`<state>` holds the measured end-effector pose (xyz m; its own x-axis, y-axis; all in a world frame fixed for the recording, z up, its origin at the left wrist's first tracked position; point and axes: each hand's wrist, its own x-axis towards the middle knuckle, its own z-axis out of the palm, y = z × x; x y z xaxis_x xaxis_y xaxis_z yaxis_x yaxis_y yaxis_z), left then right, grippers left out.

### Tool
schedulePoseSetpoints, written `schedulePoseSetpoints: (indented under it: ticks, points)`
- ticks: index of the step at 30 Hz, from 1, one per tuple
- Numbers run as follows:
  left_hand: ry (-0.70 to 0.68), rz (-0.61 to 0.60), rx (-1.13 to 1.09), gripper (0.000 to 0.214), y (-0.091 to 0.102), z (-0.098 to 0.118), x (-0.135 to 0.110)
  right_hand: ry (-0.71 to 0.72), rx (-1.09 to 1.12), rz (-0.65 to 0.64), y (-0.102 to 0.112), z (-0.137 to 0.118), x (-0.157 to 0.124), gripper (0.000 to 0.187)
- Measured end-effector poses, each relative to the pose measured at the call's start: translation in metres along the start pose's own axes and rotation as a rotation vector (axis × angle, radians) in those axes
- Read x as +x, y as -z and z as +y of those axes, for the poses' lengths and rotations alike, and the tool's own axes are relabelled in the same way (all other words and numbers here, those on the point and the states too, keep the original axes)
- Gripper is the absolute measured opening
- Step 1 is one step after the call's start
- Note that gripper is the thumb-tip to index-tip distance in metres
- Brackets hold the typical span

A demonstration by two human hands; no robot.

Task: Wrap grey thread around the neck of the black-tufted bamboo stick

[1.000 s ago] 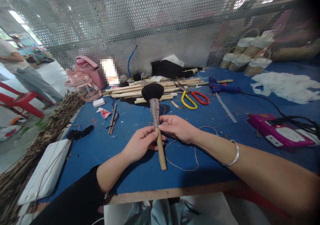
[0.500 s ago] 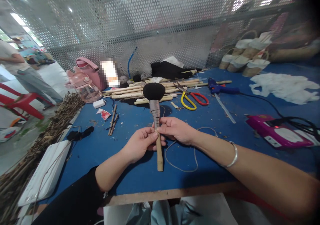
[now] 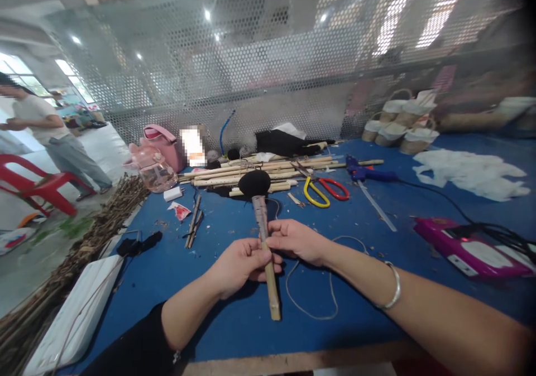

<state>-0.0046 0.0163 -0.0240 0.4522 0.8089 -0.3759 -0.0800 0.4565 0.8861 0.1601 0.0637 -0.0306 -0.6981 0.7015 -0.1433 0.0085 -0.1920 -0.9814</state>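
Over the blue table I hold a bamboo stick (image 3: pixel 271 289) with a round black padded head (image 3: pixel 254 183) at its far end. Below that head, grey cord (image 3: pixel 260 211) is wound around the stick. My left hand (image 3: pixel 245 261) is closed on the bamboo just under the winding. My right hand (image 3: pixel 295 241) pinches at the lower end of the wound part, fingers closed on the stick and probably the cord, though its fingertips are partly hidden. A loose loop of thin string (image 3: pixel 312 314) lies on the table to the right of the stick.
Behind my hands lie bamboo sticks (image 3: pixel 221 174), scissors (image 3: pixel 322 191) with yellow and red handles, and a blue glue gun (image 3: pixel 368 172). A purple power box (image 3: pixel 469 247) and white cloth (image 3: pixel 469 172) are right. Left are a white power strip (image 3: pixel 77 312), a pink bottle (image 3: pixel 157 172) and a standing person (image 3: pixel 50 128).
My view has tilted upward, so the table and hands appear lower. Both hands keep their hold on the stick, whose lower end leans slightly more to the right.
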Motion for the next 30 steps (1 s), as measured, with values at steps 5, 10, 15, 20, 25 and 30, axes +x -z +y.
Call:
schedulePoseSetpoints:
  ticks: [5,10,15,20,25,30]
  points:
    - [0.016,-0.011,0.053,0.040,0.0036,0.0019,-0.0017,0.007,-0.006,0.044,-0.0022,-0.0004,-0.0006,0.034]
    - [-0.084,0.155,0.184,0.045,0.0019,-0.0024,0.0011,0.013,-0.042,0.069,-0.0039,0.0001,0.0000,0.037]
    - [-0.015,0.102,0.087,0.042,-0.0002,-0.0029,0.0005,0.018,-0.016,0.061,-0.0036,-0.0012,-0.0005,0.034]
    - [0.038,-0.009,0.028,0.039,-0.0010,0.0016,-0.0025,-0.010,-0.004,0.053,-0.0042,-0.0015,-0.0004,0.034]
    - [-0.011,0.074,0.176,0.041,-0.0003,0.0022,-0.0032,0.003,-0.034,0.070,-0.0039,0.0013,0.0012,0.036]
    - [-0.067,0.195,0.245,0.042,-0.0003,-0.0030,-0.0005,-0.010,-0.064,0.092,-0.0033,0.0001,0.0013,0.036]
